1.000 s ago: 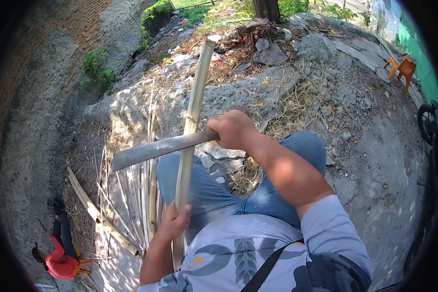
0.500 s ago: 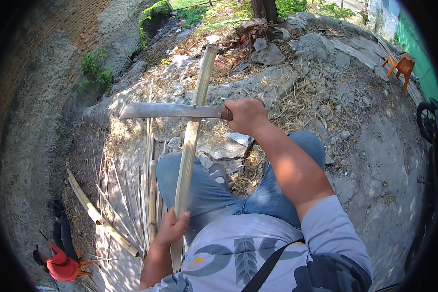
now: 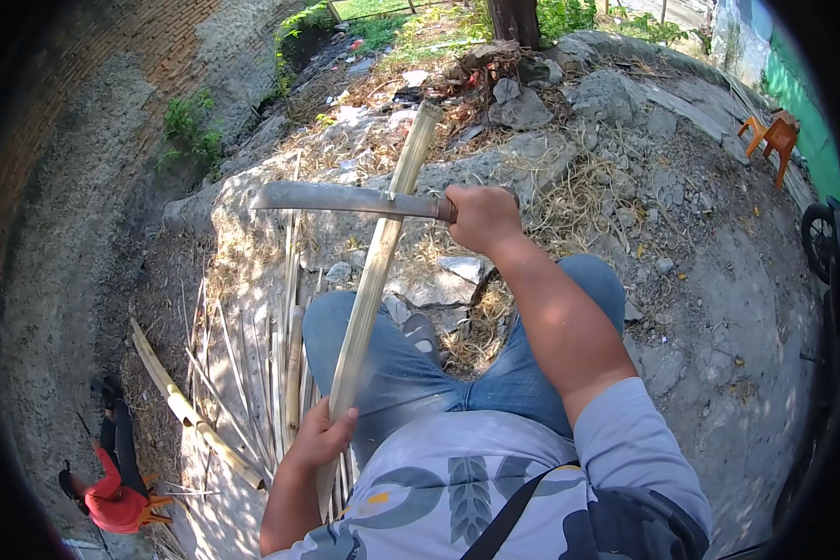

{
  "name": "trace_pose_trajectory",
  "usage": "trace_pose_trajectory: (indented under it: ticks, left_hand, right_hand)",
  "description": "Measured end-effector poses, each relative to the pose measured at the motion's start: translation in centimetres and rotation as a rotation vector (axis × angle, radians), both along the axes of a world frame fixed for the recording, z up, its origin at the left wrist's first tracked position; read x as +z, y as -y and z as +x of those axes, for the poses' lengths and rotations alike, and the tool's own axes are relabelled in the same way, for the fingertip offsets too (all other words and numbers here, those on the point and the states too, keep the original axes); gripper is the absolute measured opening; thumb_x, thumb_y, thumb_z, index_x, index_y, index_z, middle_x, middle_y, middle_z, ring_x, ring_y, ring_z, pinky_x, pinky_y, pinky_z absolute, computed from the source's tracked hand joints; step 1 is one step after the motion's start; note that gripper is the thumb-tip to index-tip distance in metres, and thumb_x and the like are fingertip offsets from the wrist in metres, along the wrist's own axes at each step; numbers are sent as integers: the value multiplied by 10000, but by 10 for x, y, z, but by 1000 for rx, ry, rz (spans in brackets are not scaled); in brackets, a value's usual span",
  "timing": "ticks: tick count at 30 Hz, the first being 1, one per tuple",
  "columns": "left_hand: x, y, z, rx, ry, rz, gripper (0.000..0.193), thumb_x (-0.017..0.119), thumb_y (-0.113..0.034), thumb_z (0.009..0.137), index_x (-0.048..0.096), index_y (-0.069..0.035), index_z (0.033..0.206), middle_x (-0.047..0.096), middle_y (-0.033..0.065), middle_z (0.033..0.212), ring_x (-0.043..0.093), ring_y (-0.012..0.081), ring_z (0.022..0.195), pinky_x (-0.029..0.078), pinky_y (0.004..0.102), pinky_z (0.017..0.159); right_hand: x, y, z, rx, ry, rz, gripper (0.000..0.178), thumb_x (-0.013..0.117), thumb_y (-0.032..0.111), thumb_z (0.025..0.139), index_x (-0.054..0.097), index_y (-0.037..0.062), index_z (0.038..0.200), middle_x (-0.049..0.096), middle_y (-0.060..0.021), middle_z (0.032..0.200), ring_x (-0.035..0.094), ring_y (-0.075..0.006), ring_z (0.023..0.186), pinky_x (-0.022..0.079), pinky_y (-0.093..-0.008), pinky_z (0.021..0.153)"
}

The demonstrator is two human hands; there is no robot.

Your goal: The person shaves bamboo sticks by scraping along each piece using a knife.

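A long pale bamboo strip (image 3: 371, 271) slants up and away from my left side, across my left thigh. Its lower part is gripped by my left hand (image 3: 321, 435), the fingers wrapped round it near my hip. In my right hand (image 3: 483, 220), closed in a fist, is the handle of a machete (image 3: 336, 198). The long grey blade points left and lies crosswise over the upper part of the strip, touching it. A small pale curl or notch shows on the strip just at the blade.
Several thin bamboo strips (image 3: 283, 373) lie on the ground left of my leg, beside split bamboo lengths (image 3: 191, 411). Another person in red (image 3: 116, 500) sits at the lower left. Fibrous shavings (image 3: 597, 191), rocks (image 3: 521, 107) and a tree trunk (image 3: 513, 22) are ahead; an orange chair (image 3: 777, 140) stands far right.
The strip's far end has tilted a little to the right. My right hand and the machete have shifted slightly right, and my left hand slightly left.
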State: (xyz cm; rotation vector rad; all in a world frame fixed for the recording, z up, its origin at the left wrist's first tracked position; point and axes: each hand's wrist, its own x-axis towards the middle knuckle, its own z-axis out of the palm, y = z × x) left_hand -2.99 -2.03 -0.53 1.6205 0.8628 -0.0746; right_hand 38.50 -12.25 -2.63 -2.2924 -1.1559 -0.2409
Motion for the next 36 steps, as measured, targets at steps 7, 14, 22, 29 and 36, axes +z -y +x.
trace_pose_trajectory:
  ticks: [7, 14, 22, 29, 36]
  left_hand:
    - [-18, 4, 2, 8, -2, -50, 220, 621, -234, 1036, 574, -24, 1085, 567, 3, 707, 539, 88, 569, 454, 267, 507]
    - [-18, 5, 18, 18, 89, -68, 263, 610, -256, 1044, 530, -21, 1131, 550, 23, 705, 525, 105, 538, 457, 284, 488]
    - [-18, -5, 10, -36, 64, -50, 229, 615, -250, 1035, 574, -35, 1103, 577, 15, 745, 540, 87, 591, 463, 267, 516]
    - [-22, 0, 3, -81, -23, -112, 241, 695, -223, 991, 626, -20, 1101, 616, 18, 772, 581, 91, 631, 479, 257, 540]
    - [4, -9, 4, -203, -110, 225, 478, 793, -271, 906, 610, 31, 1228, 700, 108, 881, 685, 169, 789, 560, 330, 713]
  right_hand:
    - [3, 4, 9, 140, -263, 1, 186, 726, 217, 781, 712, 138, 948, 712, -137, 839, 706, -310, 839, 543, -454, 756]
    - [-8, -5, 5, 420, -904, 297, 243, 829, 205, 811, 691, 59, 948, 641, -10, 753, 581, -114, 677, 476, -336, 636]
    - [5, -9, -4, 162, -1071, 644, 466, 830, 431, 855, 674, 20, 1011, 649, -15, 765, 598, -96, 679, 493, -281, 638]
    - [13, -2, 1, 96, -1463, 940, 321, 770, 329, 925, 562, 87, 887, 506, 25, 656, 486, -80, 526, 438, -257, 510]
    - [3, -3, 8, 162, -1539, 918, 221, 749, 208, 921, 564, 88, 927, 504, 21, 652, 500, -101, 528, 422, -283, 520]
